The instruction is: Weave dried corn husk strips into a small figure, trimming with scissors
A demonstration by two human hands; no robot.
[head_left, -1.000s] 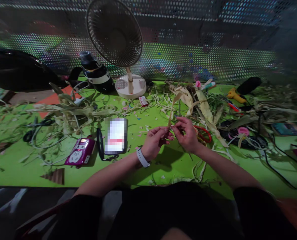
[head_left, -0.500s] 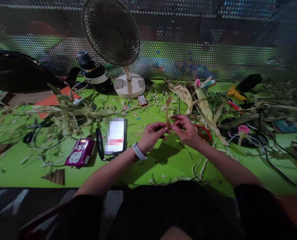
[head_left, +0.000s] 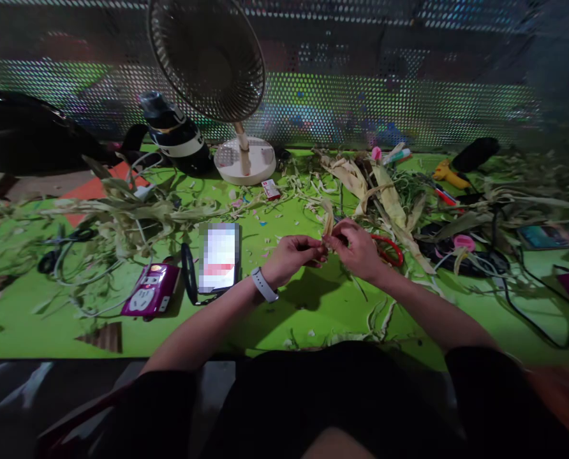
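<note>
My left hand and my right hand meet above the green table, both pinching one thin dried corn husk strip. The strip curls up a short way from between my fingertips. A white band sits on my left wrist. A red ring lies on the table just right of my right hand. A phone lies left of my left hand.
A desk fan stands at the back, a dark bottle beside it. Husk heaps lie left and husk leaves right. A purple power strip, scissors, a yellow glue gun and black cables are scattered about.
The husk strip stood long and upright a second ago; now only a short curled piece shows above my fingers. Both hands have shifted slightly up and left in the view.
</note>
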